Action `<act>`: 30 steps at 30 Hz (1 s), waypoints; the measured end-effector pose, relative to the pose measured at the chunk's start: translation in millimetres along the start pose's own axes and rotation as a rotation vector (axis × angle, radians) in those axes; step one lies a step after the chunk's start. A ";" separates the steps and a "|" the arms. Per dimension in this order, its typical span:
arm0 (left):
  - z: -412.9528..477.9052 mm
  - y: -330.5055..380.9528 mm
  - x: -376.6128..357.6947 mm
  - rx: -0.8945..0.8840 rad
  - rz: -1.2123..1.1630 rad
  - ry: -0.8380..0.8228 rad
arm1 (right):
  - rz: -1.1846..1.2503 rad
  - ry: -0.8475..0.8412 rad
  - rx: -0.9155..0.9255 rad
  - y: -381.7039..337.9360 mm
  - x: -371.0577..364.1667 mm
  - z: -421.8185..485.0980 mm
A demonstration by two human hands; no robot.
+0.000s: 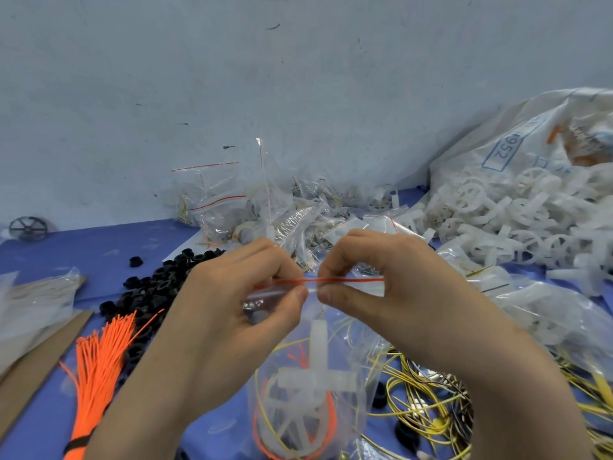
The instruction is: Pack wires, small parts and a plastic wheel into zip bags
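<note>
Red zip strip (318, 281) being pinched closed by left hand (232, 313) and right hand (391, 293); zip bag (308, 386) already filled with white plastic wheel (308, 393); loose parts being left unpacked.

Both hands (311, 290) pinching red-striped zip bag (308, 376) top, white wheel (308, 393) inside.

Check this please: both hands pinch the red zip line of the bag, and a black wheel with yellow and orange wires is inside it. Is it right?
Not quite. The head view shows the wheel inside the bag is white, not black. The rest holds: the left hand and right hand pinch the red zip line, with yellow and orange wires inside.
</note>
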State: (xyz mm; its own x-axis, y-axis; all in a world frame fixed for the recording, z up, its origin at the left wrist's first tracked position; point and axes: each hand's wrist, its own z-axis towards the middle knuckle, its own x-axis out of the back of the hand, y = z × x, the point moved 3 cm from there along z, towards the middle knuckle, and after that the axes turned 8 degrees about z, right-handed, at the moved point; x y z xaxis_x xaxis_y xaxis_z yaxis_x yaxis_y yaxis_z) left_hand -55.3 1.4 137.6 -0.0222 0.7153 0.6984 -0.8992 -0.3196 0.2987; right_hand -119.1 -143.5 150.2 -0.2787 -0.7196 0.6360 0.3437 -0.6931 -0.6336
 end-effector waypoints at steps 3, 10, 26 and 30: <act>-0.4 -0.9 -0.5 -0.002 0.020 -0.004 | -0.037 -0.003 0.004 2.2 2.4 -1.3; -3.5 -7.4 5.1 0.016 0.003 0.019 | -0.052 0.020 -0.001 5.8 6.1 -2.2; -7.3 -20.3 8.4 0.056 0.019 0.048 | -0.117 0.055 -0.079 15.4 12.1 -3.1; -8.6 -23.8 7.5 0.067 0.025 0.043 | -0.149 0.011 -0.079 15.4 9.8 -3.4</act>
State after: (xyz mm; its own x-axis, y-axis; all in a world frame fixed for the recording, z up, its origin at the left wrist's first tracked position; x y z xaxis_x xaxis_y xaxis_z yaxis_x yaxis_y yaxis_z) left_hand -37.8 19.7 130.1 -0.0648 0.7324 0.6778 -0.8670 -0.3776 0.3251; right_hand -119.6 -161.4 145.2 -0.3312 -0.6089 0.7208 0.2264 -0.7929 -0.5657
